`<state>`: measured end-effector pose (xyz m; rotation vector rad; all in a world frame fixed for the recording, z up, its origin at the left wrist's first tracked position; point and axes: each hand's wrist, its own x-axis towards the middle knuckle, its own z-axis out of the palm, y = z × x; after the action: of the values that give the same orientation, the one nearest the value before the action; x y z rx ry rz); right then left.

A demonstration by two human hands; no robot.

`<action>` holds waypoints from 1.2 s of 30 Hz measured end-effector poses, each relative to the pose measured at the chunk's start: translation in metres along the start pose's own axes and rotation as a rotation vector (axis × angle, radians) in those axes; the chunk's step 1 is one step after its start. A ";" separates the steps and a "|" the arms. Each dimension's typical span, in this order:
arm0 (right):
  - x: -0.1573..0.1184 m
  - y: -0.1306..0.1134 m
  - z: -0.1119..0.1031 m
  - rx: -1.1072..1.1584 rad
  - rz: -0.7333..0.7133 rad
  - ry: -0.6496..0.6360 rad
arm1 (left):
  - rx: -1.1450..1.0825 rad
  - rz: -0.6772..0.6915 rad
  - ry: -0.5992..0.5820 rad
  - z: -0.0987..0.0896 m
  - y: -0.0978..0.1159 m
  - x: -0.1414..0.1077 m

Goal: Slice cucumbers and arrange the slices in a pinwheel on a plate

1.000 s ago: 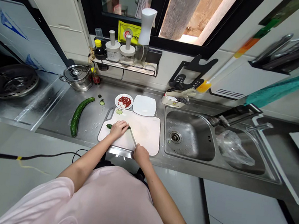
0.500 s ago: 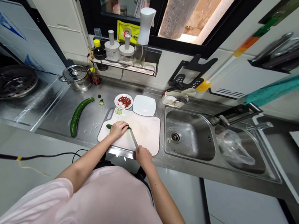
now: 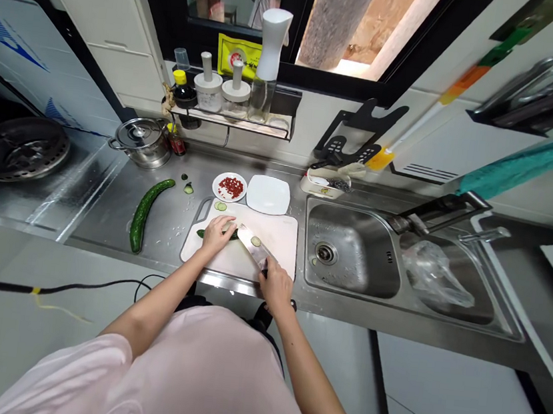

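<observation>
On the white cutting board lies a cucumber piece, mostly covered by my left hand, whose fingers are closed on it. My right hand grips the handle of a knife. The blade is tilted flat, just right of the cucumber's cut end, with a round slice stuck on its face. Thin cucumber slices rest at the board's upper left. A whole cucumber lies on the steel counter to the left.
Behind the board stand a plate of chopped red pieces and a white plate. Cucumber ends lie near a lidded pot. To the right is a sink; a plastic bag is in the second basin.
The knife has moved right from the cucumber and its blade has turned flat, showing a slice on it. My right hand has shifted slightly right; my left fingers have moved a little left.
</observation>
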<state>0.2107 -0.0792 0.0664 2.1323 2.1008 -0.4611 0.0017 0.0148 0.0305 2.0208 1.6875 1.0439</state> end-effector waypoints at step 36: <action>0.007 0.021 0.000 0.037 -0.021 0.085 | -0.163 -0.589 0.001 0.023 -0.040 0.050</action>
<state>0.2317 -0.0730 0.0612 2.1889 2.1783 -0.4215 -0.0088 0.0770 0.0050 1.2920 1.9468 0.9255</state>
